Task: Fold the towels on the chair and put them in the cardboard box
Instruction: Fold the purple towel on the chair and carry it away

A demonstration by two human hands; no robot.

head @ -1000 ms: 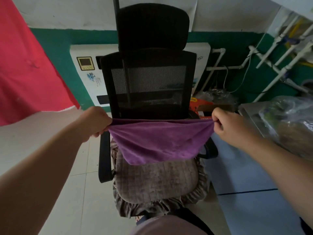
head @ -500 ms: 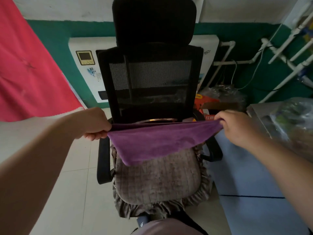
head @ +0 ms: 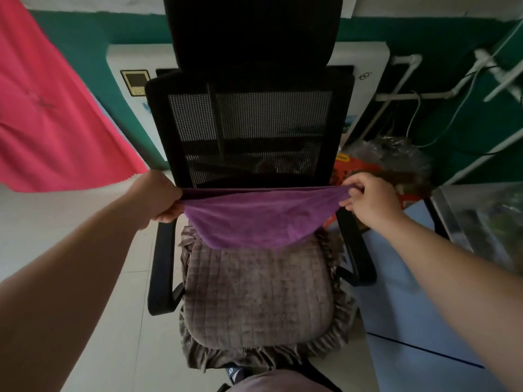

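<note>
Both grips are closing on the soft purple microfibre towel (head: 260, 219): my left hand (head: 158, 198) pinching its nine o'clock corner, my right hand (head: 368, 198) its three o'clock corner, stretching it above the black mesh office chair's (head: 252, 123) grey quilted cushion (head: 254, 295).

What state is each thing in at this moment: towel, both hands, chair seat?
Purple towel: stretched between both hands, sagging over the seat.
Left hand: grips the towel's left end.
Right hand: pinches the towel's right end.
Chair seat cushion: no other towel lies on it.
</note>
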